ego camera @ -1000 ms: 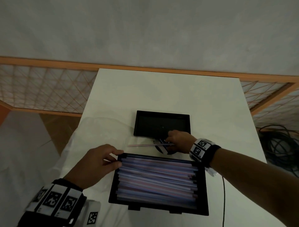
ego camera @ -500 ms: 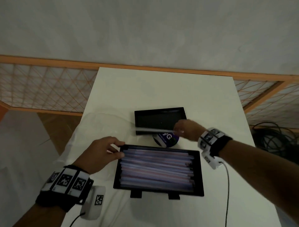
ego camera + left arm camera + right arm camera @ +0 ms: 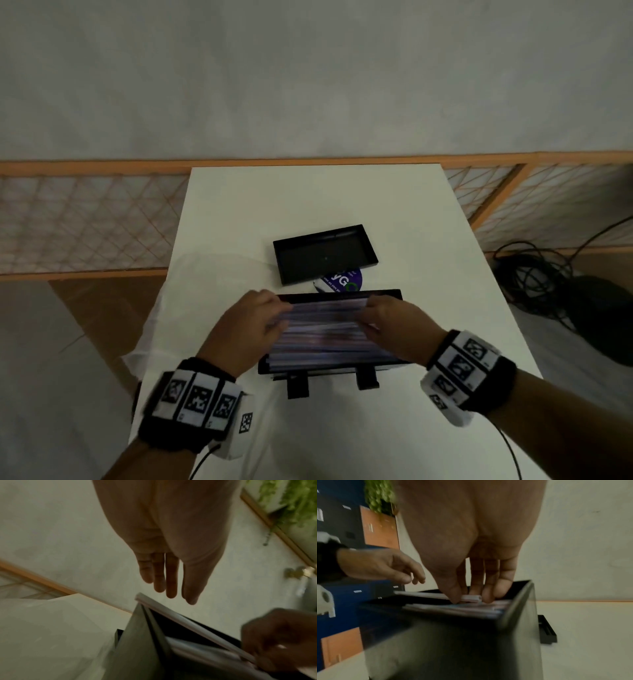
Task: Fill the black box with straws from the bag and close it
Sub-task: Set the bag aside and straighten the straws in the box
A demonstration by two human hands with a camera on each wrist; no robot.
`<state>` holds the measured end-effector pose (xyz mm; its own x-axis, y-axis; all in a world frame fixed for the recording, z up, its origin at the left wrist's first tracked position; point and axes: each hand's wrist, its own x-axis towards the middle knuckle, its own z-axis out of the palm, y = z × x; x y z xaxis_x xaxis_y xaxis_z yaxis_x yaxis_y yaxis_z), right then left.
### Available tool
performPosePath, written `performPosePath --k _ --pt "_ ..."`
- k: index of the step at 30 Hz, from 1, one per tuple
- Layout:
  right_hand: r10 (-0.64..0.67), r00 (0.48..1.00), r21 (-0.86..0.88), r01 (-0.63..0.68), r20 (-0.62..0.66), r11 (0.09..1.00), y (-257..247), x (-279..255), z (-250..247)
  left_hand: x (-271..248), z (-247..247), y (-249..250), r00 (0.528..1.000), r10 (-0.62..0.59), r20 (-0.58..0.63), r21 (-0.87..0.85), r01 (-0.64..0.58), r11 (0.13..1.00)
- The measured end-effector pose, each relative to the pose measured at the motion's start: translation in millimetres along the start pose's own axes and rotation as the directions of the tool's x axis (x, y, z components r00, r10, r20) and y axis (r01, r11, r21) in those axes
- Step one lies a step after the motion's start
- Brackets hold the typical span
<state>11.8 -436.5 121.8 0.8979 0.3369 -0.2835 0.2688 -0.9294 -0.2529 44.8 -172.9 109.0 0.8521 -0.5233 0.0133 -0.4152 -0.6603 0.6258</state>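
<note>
The black box (image 3: 325, 369) stands near the front of the white table (image 3: 308, 205), packed with pale striped straws (image 3: 325, 337). My right hand (image 3: 373, 315) pinches one white straw (image 3: 471, 597) by its right end between thumb and fingers, low over the pile near the box's far rim. That straw (image 3: 188, 624) runs leftward across the box. My left hand (image 3: 274, 308) hovers over the straw's left end with fingers (image 3: 171, 582) extended, holding nothing. The box's black lid (image 3: 325, 255) lies open side up behind the box. The clear plastic bag (image 3: 191, 291) lies flat at the left.
A round purple and white label (image 3: 344, 281) lies between lid and box. Two black tabs (image 3: 297, 387) stick out from the box's front. Black cables (image 3: 534, 274) lie on the floor at the right. An orange lattice rail (image 3: 85, 219) runs behind the table.
My right hand lifted a straw from the table beside the lid and carried it over the box. My left hand left the box's left rim and moved above the straws.
</note>
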Motion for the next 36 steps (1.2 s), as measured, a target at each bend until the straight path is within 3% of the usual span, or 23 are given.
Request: performPosePath --k 5,10,13,15,16,17,18,21,23,25,27,29,32,36 --pt "0.09 0.996 -0.088 -0.088 0.015 0.992 -0.6 1.0 10.0 2.8 22.0 4.5 0.992 -0.003 0.129 0.1 -0.01 0.995" --pt "0.136 0.987 -0.07 -0.143 -0.086 0.987 8.6 -6.8 6.2 10.2 20.1 7.8 0.992 0.015 0.129 0.081 -0.026 0.996" --pt "0.192 0.98 -0.103 -0.195 -0.044 0.975 9.0 -4.8 6.5 17.0 25.2 4.7 0.979 -0.12 0.164 0.133 0.098 0.986" --pt "0.248 0.969 -0.127 -0.244 0.011 0.961 9.0 0.0 5.8 21.4 28.0 3.3 0.979 -0.108 0.175 0.213 0.07 0.975" --pt "0.212 0.976 -0.193 -0.219 -0.055 0.957 8.9 3.4 7.0 23.0 28.3 3.7 0.975 -0.115 0.191 0.26 0.063 0.964" --pt "0.203 0.978 -0.192 -0.207 -0.038 0.959 4.6 5.4 4.1 23.8 30.5 0.8 0.959 -0.136 0.25 0.313 0.053 0.948" --pt "0.177 0.984 -0.179 -0.18 -0.033 0.967 1.7 7.5 3.0 25.7 34.4 -3.7 0.95 -0.147 0.277 0.382 0.031 0.924" --pt "0.162 0.987 -0.117 -0.159 0.013 0.98 4.6 10.0 7.0 27.4 40.1 -7.1 0.975 -0.084 0.208 0.459 -0.021 0.888" --pt "0.141 0.99 -0.003 -0.141 0.001 0.99 7.5 9.6 9.9 22.6 36.5 -0.1 0.985 -0.032 0.167 0.414 -0.041 0.909" --pt "0.14 0.99 0.129 -0.136 -0.021 0.982 8.7 6.7 9.3 23.0 33.3 2.0 0.991 -0.054 0.125 0.314 0.012 0.949" --pt "0.244 0.965 0.241 -0.215 -0.097 0.946 7.4 0.0 4.2 22.6 32.4 1.0 0.988 -0.079 0.134 0.313 0.033 0.949" --pt "0.415 0.896 0.355 -0.341 -0.157 0.87 4.4 -5.6 0.7 23.1 31.9 0.3 0.983 -0.055 0.177 0.294 0.001 0.956" --pt "0.583 0.812 0.436 -0.517 -0.024 0.737 -3.2 -1.9 2.9 25.7 31.4 4.2 0.97 -0.056 0.236 0.274 -0.011 0.962" --pt "0.631 0.761 0.567 -0.589 0.151 0.575 -9.5 11.5 6.4 28.9 27.7 3.5 0.931 -0.084 0.355 0.336 -0.043 0.941"
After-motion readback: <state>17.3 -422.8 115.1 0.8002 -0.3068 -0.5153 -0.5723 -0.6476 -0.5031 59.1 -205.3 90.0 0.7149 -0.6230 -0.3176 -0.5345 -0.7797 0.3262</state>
